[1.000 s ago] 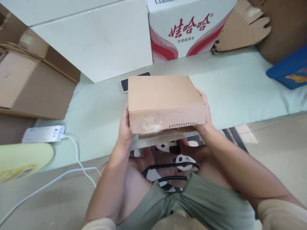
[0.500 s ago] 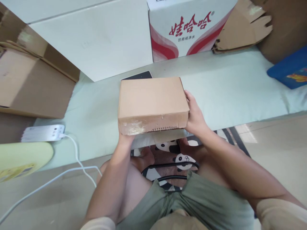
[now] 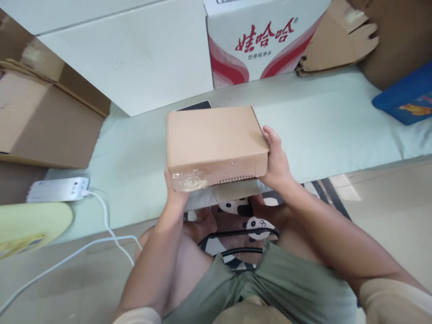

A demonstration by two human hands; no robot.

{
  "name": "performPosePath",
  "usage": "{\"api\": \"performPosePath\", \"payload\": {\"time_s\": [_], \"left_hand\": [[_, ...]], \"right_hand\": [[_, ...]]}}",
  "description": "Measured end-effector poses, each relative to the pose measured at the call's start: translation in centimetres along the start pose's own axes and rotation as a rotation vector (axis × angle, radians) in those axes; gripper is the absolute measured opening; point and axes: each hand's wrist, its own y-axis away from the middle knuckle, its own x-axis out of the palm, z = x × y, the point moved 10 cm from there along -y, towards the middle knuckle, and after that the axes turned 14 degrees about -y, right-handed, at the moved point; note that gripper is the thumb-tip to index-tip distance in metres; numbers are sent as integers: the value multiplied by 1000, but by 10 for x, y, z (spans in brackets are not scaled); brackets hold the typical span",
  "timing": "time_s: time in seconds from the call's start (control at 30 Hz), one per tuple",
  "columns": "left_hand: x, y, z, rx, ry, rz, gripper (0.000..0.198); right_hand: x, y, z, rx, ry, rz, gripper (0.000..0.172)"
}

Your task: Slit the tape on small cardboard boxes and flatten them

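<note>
I see a small brown box [image 3: 216, 139] held in both hands | left hand [image 3: 173, 191] grips its near left corner, fingers tucked under | right hand [image 3: 277, 162] holds its right side, fingers curled on it | box is over the near edge of the pale green mat [image 3: 337, 126] | dark phone [image 3: 196, 106] just behind it | white power strip [image 3: 57, 189] far left

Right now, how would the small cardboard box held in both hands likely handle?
Probably stiff: the cardboard box shows flat faces and square corners. Likely light, since the left hand and right hand hold it by its ends. The glossy tape may feel slick.
</note>
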Motion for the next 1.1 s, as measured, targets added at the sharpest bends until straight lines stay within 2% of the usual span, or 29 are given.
{"api": "performPosePath", "payload": {"time_s": [0.1,0.2,0.33,0.4,0.53,0.63,0.77,0.87,0.93,1.0,1.1], "left_hand": [[1,4,-23,124,-67,20,39],[1,3,-34,204,-128,17,46],[-8,-4,-31,238,-199,-38,37],[-14,-5,-30,238,-170,-75,30],[-15,1,-43,307,-145,-86,37],[-10,3,-43,296,-108,-29,33],[-4,-2,-24,205,88,87,51],[2,-4,-19,175,139,218,61],[3,-4,-24,193,154,291,68],[4,-1,-35,225,177,360,87],[10,6,-44,170,254,490,112]], "right_hand": [[-3,-1,6,-75,-30,-11,104],[-11,-3,11,-80,-68,-60,85],[-28,-2,15,-51,-43,-182,58],[-31,-3,16,-50,-34,-189,54],[-29,-6,19,-70,-7,-159,46],[-28,-6,20,-74,-28,-153,42],[-26,-5,17,-64,-64,-131,44],[-26,-5,12,-53,-72,-129,46],[-26,-5,8,-36,-82,-135,47],[-29,-6,5,-21,-95,-150,48],[-33,-7,8,-32,-104,-187,47]]}}
